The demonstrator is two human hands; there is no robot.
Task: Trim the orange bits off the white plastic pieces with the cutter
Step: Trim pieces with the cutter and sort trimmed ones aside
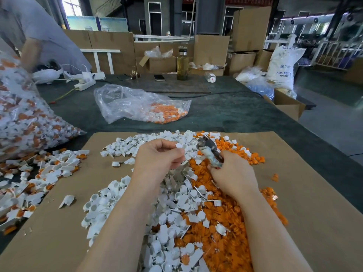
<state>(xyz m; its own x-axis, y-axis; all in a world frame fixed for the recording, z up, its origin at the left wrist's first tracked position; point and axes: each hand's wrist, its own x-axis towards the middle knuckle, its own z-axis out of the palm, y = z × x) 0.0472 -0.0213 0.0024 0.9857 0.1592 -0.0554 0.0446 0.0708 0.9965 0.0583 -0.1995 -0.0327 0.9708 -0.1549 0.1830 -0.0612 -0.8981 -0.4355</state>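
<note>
Cutter [210,153], long axis tilted, jaws toward frame's upper left, gripped by right hand [231,171]; left hand [159,156] fingertips pinching white plastic piece [180,145] at centre.

Matt brown cardboard sheet [306,193] under smooth white plastic pieces [172,218]

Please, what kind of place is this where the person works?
Probably a plastics factory or workshop floor. Stacked cardboard boxes stand behind the table, a white sack printed ABS resin sits at the right, and heaps of white pieces and orange bits cover the cardboard sheet.
</note>
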